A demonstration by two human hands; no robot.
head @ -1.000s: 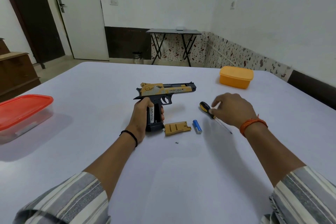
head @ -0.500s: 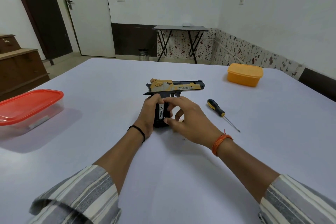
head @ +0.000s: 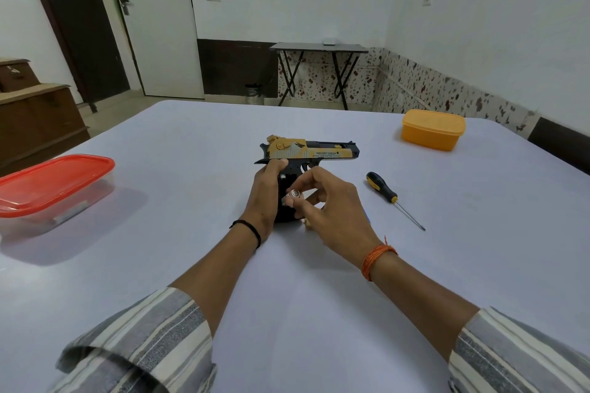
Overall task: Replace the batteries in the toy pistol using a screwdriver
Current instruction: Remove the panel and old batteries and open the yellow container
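1. Head view: a gold-and-black toy pistol (head: pixel 314 151) stands butt-down near the middle of a pale table (head: pixel 191 143), barrel pointing right.
2. A person's left hand (head: pixel 266 193) is wrapped round the back of the pistol's grip, thumb up near the slide.
3. The right hand (head: pixel 332 210) pinches a battery (head: pixel 293 195) between thumb and fingertips at the open side of the grip; the battery's metal end faces the camera. Whether it sits partly inside the compartment cannot be told.
4. A small tan piece (head: pixel 308 224) peeks out under the right hand, just beside the pistol's butt.
5. A screwdriver (head: pixel 391 197) with a black-and-yellow handle lies on the table to the right, near the right hand but apart from it, tip pointing toward the camera.
6. An orange lidded box (head: pixel 432 129) sits at the far right of the table; a clear box with a red lid (head: pixel 54 183) sits at the left edge, both well apart from the pistol.
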